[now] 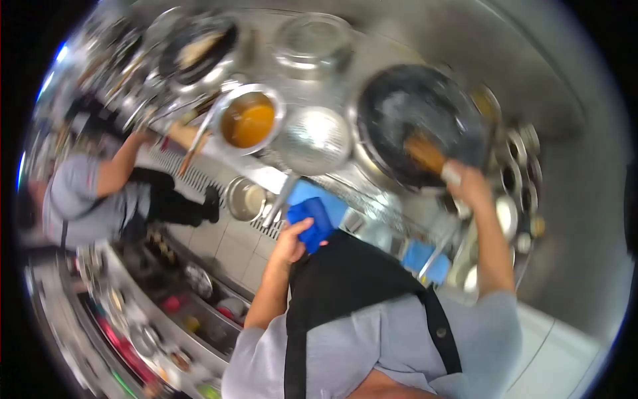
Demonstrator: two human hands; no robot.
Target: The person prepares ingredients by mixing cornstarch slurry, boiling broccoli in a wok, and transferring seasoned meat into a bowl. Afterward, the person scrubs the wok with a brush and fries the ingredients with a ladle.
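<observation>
My right hand (pixel 473 188) is closed around the pale handle of a brown wok brush (pixel 425 151). The brush's bristles rest inside a large black wok (pixel 399 110) that is wet and holds a little cloudy liquid. In my left hand (pixel 291 241) is a bunched dark blue cloth (pixel 314 219), held in front of my black apron (pixel 352 282). Beyond that cloth, a lighter blue cloth (pixel 323 196) lies on the stove's front edge. The wok's handle, if it has one, cannot be made out.
Left of the wok are a perforated steel strainer (pixel 314 141), a pot of orange liquid (pixel 247 125) and another pan (pixel 199 48) with food. Several metal containers (pixel 512 179) line the right side. A co-worker (pixel 93 193) stands at the left, near a counter of food trays (pixel 212 319).
</observation>
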